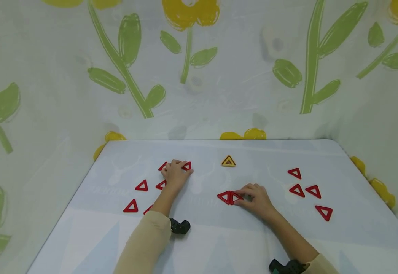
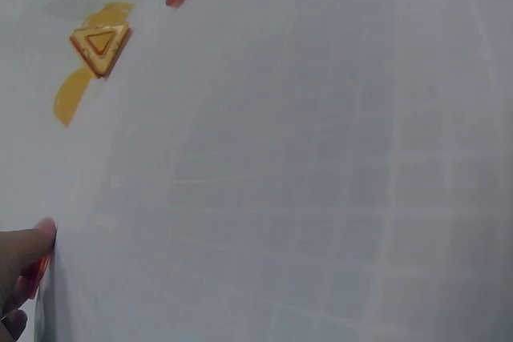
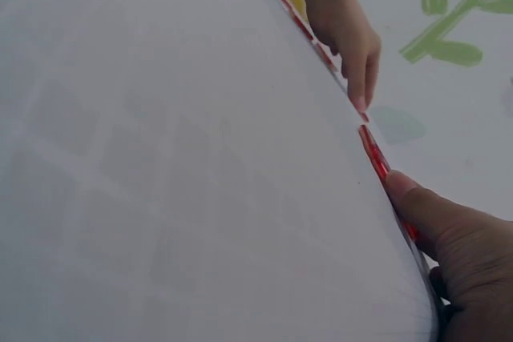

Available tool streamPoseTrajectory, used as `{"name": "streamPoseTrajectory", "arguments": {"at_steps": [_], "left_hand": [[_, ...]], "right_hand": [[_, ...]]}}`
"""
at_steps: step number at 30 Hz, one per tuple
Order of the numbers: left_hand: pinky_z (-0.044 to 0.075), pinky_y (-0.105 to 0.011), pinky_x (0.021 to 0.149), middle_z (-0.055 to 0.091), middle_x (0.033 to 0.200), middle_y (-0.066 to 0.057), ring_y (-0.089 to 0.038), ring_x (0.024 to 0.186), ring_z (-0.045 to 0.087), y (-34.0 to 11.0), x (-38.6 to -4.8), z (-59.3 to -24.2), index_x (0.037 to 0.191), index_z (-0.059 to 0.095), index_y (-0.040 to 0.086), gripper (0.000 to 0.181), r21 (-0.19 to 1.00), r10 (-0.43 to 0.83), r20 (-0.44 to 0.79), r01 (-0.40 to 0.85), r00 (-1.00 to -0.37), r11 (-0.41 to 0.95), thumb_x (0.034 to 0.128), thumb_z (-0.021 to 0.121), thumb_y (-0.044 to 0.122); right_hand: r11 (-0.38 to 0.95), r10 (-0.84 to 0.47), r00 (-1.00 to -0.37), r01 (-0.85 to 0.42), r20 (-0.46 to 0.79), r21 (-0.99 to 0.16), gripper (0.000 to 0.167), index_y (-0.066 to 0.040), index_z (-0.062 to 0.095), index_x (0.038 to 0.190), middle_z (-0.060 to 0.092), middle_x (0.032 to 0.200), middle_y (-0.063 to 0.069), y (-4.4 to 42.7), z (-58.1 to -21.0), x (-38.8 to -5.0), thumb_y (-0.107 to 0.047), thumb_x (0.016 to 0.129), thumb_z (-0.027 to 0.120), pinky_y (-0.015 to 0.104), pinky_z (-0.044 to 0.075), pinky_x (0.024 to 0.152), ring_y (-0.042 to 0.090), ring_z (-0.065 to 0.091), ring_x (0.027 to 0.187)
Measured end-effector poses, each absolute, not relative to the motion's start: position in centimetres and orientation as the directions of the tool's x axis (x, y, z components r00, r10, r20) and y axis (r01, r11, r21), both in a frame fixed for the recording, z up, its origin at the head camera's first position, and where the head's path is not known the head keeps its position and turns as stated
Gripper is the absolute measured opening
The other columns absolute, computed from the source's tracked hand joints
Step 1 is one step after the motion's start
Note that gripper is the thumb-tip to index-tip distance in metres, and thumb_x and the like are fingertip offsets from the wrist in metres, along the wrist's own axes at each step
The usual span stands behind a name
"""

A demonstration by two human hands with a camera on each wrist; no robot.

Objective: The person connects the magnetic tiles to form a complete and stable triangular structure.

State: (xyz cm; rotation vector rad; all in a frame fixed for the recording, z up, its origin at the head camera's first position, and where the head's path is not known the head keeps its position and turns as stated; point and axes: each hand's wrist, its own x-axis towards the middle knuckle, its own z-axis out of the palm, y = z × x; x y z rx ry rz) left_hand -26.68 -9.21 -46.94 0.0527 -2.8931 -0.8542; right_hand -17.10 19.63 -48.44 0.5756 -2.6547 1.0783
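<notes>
In the head view my left hand (image 1: 175, 176) reaches over the back left of the table. It pinches a red triangle tile (image 1: 187, 166) between thumb and fingers; the left wrist view shows the thumb against the tile's red edge (image 2: 38, 275). My right hand (image 1: 256, 198), nearer the middle, pinches another red triangle tile (image 1: 236, 198) at its right side. That tile lies edge to edge with a second red triangle (image 1: 223, 196). A yellow triangle tile (image 1: 228, 161) lies farther back, between the two hands.
Several red triangles (image 1: 131, 206) lie around the left forearm, some partly hidden by it. Several more, including a red triangle (image 1: 323, 212), lie at the right. Dark wrist devices (image 1: 180, 227) sit on both forearms. A flower-patterned wall (image 1: 233, 102) stands behind the white table (image 1: 199, 247).
</notes>
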Motion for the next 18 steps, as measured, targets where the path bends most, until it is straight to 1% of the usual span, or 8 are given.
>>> {"name": "streamPoseTrajectory", "arguments": {"at_steps": [6, 13, 15, 18], "left_hand": [[0.023, -0.054, 0.093, 0.055, 0.117, -0.012, -0.034, 0.113, 0.044, -9.2, -26.4, -46.5, 0.121, 0.067, 0.016, 0.047, 0.541, -0.047, 0.108, 0.019, -0.993, 0.841, 0.0796, 0.074, 0.038], [0.023, -0.053, 0.092, 0.059, 0.11, -0.008, -0.03, 0.107, 0.047, -9.3, -25.6, -46.1, 0.116, 0.07, 0.017, 0.048, 0.526, -0.009, 0.117, 0.054, -0.993, 0.849, 0.0744, 0.078, 0.039], [0.025, -0.052, 0.091, 0.06, 0.108, -0.006, -0.029, 0.104, 0.049, -9.4, -25.5, -46.2, 0.114, 0.071, 0.018, 0.047, 0.496, 0.017, 0.134, 0.082, -0.991, 0.864, 0.0728, 0.079, 0.04], [0.03, -0.048, 0.089, 0.062, 0.105, -0.004, -0.027, 0.101, 0.053, -9.5, -25.4, -46.2, 0.111, 0.072, 0.02, 0.047, 0.447, 0.067, 0.168, 0.136, -0.984, 0.884, 0.0707, 0.079, 0.043]], "right_hand": [[0.655, -0.278, -0.897, -0.438, 0.343, -0.616, 0.029, -0.016, 0.075, 0.101, 0.063, 0.087, -0.008, 19.6, -48.4, -17.1, -0.019, 0.072, 0.081, 0.03, 0.035, 0.071, 0.006, 0.047, 0.08], [0.656, -0.279, -0.895, -0.443, 0.348, -0.611, 0.028, -0.016, 0.075, 0.1, 0.063, 0.087, -0.008, 19.4, -48.4, -17.2, -0.02, 0.073, 0.081, 0.031, 0.036, 0.073, 0.007, 0.048, 0.081], [0.654, -0.281, -0.891, -0.45, 0.357, -0.608, 0.028, -0.015, 0.075, 0.1, 0.063, 0.086, -0.008, 19.4, -48.5, -17.2, -0.02, 0.072, 0.081, 0.03, 0.036, 0.072, 0.006, 0.048, 0.08], [0.653, -0.283, -0.871, -0.482, 0.402, -0.584, 0.029, -0.014, 0.075, 0.098, 0.063, 0.084, -0.008, 19.5, -48.6, -17.2, -0.019, 0.07, 0.082, 0.029, 0.035, 0.069, 0.006, 0.048, 0.078]]}}
